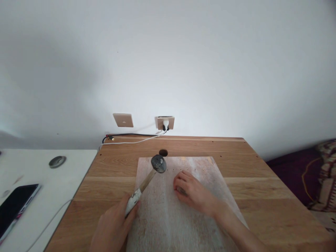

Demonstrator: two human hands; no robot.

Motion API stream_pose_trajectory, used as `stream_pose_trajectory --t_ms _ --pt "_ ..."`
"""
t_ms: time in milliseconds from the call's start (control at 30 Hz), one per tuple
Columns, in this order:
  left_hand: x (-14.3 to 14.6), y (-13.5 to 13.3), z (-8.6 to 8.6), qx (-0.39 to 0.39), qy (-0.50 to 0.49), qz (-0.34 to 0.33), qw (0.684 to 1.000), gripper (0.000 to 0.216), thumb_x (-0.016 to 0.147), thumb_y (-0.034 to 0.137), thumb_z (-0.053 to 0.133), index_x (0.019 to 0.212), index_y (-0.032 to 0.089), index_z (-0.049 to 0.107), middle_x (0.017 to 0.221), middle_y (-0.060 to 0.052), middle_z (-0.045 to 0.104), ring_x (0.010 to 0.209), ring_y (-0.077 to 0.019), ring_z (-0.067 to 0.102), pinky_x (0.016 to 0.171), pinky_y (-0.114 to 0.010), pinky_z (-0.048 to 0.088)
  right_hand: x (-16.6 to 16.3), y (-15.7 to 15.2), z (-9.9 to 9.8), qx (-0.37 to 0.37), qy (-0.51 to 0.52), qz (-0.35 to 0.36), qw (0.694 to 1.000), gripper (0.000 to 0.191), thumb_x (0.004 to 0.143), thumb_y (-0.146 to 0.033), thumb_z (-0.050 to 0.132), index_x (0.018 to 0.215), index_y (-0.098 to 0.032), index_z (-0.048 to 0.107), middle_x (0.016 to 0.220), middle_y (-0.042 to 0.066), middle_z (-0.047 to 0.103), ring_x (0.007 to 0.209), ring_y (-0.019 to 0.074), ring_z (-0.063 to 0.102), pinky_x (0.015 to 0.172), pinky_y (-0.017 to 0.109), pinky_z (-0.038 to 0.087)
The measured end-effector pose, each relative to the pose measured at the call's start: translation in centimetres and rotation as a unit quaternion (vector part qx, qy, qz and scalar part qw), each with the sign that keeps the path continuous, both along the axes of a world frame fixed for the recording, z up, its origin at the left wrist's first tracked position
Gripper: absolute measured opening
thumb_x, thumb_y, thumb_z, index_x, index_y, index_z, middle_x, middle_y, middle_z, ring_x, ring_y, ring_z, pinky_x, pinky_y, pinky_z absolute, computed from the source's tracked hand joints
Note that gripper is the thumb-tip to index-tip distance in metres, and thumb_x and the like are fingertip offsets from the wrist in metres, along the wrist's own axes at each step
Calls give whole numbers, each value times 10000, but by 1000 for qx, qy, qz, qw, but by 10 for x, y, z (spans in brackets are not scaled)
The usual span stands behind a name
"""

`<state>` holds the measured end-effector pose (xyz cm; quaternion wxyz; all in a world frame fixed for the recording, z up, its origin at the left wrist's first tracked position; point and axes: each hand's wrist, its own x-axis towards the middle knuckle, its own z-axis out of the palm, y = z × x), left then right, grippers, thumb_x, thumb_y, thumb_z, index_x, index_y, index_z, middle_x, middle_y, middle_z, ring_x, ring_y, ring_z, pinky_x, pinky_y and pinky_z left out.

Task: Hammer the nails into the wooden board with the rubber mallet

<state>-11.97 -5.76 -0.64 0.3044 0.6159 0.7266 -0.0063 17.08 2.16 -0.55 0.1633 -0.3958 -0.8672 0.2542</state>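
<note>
My left hand (115, 220) is wrapped round the white-wrapped grip of a mallet (159, 163). Its dark, rounded head is raised toward the far left part of a worn, whitish board (157, 224), and bare wood shows on the handle. Over the board's middle, my right hand (190, 192) is closed, with fingers curled and pressed together. A bit of something small and brownish-grey shows between those fingers, but its kind is hidden. Several small dark holes or nail marks run along the board near its far edge.
The board lies on a wooden tabletop (252, 182) with a round cable hole (163, 153). Behind are a wall socket (166, 123) with a plug and cables. At left, a white table (78, 164) bears a phone (17, 206) and a roll of tape (57, 161). Purple fabric (296, 175) lies right.
</note>
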Motion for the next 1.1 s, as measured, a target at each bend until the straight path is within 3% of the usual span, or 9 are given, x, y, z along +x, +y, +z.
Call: stream_pose_trajectory --t_ms 200,400,567,733,1100 --pt "-12 -9 -4 -1 -25 37 999 354 1038 439 318 1079 254 616 1000 -79 794 1000 -293 750 795 -334 477 -2 34 -13 11 33 -74 997 199 962 -79 526 1004 -186 688 973 59 688 812 154 662 751 272 541" --pt "-16 -14 -3 -6 -21 43 999 420 1038 433 287 1223 245 614 1063 -94 803 1041 -313 750 823 -360 497 -20 48 -21 29 3 -62 998 267 910 -24 532 1017 -176 724 983 86 708 898 204 686 829 333 555" --pt "-19 -16 -8 -3 -21 37 999 404 1037 446 308 1162 247 636 1025 -82 806 1002 -303 760 790 -341 500 -30 50 -22 45 -19 -57 997 326 893 -22 529 1133 -173 689 1018 107 714 973 237 679 887 383 548" --pt "-17 -14 -9 1 -27 44 999 368 1036 425 335 1151 253 639 1026 -74 805 1000 -295 760 791 -330 494 -31 52 -28 51 -19 -68 996 378 896 -44 545 1248 -150 630 971 95 730 903 226 689 849 374 562" --pt "0 -1 6 16 -41 1 999 267 1043 385 389 994 257 618 969 -57 788 964 -276 750 783 -319 457 -28 48 -38 64 16 -95 993 265 961 -138 605 1218 -203 608 959 77 720 878 218 691 791 338 562"
